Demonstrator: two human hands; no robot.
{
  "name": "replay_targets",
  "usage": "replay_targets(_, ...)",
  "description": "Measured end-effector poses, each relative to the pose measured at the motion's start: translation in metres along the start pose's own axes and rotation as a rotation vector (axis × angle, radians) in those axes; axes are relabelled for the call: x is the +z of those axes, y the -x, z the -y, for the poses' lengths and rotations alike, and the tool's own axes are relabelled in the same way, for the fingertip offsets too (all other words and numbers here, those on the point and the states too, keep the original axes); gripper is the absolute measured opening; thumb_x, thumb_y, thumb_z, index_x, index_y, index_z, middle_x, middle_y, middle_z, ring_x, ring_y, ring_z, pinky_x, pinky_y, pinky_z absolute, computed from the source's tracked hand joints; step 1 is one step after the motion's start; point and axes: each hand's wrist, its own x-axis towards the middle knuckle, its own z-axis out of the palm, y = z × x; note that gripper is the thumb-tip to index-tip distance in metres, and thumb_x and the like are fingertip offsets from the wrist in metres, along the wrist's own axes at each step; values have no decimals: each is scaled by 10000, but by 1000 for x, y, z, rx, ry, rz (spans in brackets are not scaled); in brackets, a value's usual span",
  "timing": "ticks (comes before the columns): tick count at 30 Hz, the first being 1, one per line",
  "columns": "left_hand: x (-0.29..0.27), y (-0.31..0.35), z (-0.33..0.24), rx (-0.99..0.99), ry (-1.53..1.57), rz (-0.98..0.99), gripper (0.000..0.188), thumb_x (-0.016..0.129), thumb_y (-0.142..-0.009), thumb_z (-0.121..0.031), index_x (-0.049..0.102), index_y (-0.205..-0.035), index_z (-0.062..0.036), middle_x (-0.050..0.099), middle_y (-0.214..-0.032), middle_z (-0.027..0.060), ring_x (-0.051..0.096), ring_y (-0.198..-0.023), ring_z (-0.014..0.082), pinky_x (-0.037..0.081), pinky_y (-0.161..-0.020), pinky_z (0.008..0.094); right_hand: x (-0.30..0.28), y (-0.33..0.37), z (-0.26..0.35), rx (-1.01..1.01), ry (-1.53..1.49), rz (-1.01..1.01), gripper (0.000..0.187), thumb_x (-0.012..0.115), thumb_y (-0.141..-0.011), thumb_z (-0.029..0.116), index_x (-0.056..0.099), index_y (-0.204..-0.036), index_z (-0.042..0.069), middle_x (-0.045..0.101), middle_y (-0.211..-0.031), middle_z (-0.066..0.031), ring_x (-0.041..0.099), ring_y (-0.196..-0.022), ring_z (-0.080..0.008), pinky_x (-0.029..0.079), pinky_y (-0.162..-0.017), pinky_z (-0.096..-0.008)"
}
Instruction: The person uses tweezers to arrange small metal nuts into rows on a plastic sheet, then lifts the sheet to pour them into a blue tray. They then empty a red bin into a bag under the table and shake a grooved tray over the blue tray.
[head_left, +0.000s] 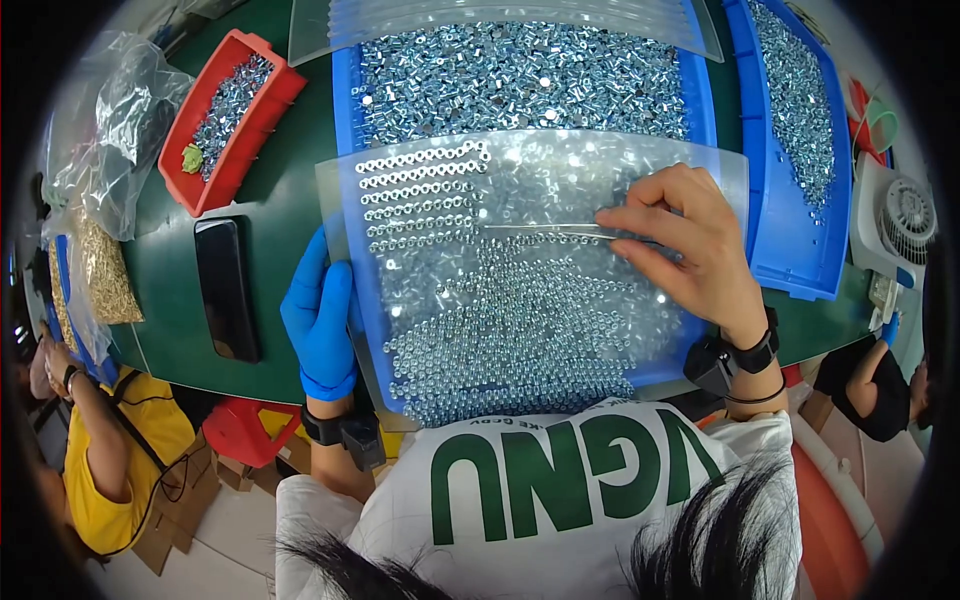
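A translucent plastic sheet [735,190] lies across a blue tray [707,75]. On it, short rows of small shiny metal rings [425,187] stand at the upper left, and a dense spread of loose small round metal pieces [510,340] covers the lower middle. My bare right hand [690,245] is closed over the sheet's right side, pinching thin silvery wires [550,228] that point left toward the lowest row. My left hand [322,320], in a blue glove, rests at the sheet's left edge, fingers stretched out and thumb apart.
Many small metal pieces [520,85] fill the tray's far part. A red bin [180,165] and a black phone [225,290] lie left; a second blue tray [795,265] and a white fan [893,215] are right. A person in yellow [95,450] sits at left, another in black [860,390] at right.
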Motion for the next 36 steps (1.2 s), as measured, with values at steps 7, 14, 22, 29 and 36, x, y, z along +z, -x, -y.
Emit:
replay_targets(7, 9, -3, -13, -39, -12, -10, 387, 500, -875, -72, 457, -1250, 14, 590, -1043, 65, 540, -894, 89, 436, -767, 218, 0, 0, 0, -2, 6, 3, 245, 695, -637, 79, 670, -880, 80, 535, -777, -31, 493, -703, -190, 359, -655, -300)
replay_targets(14, 18, -6, -17, -33, -78, -84, 469, 547, -843, -42, 418, -1293, -20, 503, -631, -63, 404, -550, -5, 306, -491, 150, 2, 0, 0, 1, -13, -14, 231, 691, -644, 74, 673, -874, 84, 532, -769, -26, 490, -702, -186, 350, -655, -298)
replay_targets(22, 18, 1, -18, -48, -94, -66, 526, 564, -831, -27, 387, -1325, -69, 415, -562, -93, 331, -506, -15, 258, -454, 152, 4, 4, 3, -16, -24, -27, 227, 690, -646, 70, 672, -872, 81, 533, -771, -22, 491, -705, -181, 343, -668, -297)
replay_targets(29, 19, 12, -19, -23, -60, -72, 530, 571, -825, -19, 395, -1322, -75, 403, -569, -97, 319, -508, -13, 259, -453, 154, 2, 7, 9, -32, -3, -1, 234, 689, -642, 58, 674, -873, 85, 533, -770, -20, 490, -716, -176, 341, -683, -291)
replay_targets(36, 15, 12, -15, 36, -2, -55, 534, 543, -819, 12, 394, -1324, -78, 382, -567, -99, 308, -501, -6, 254, -449, 156, 3, 10, 13, 23, -40, -64, 245, 666, -663, 0, 665, -902, 55, 530, -796, -39, 497, -732, -174, 385, -638, -275)
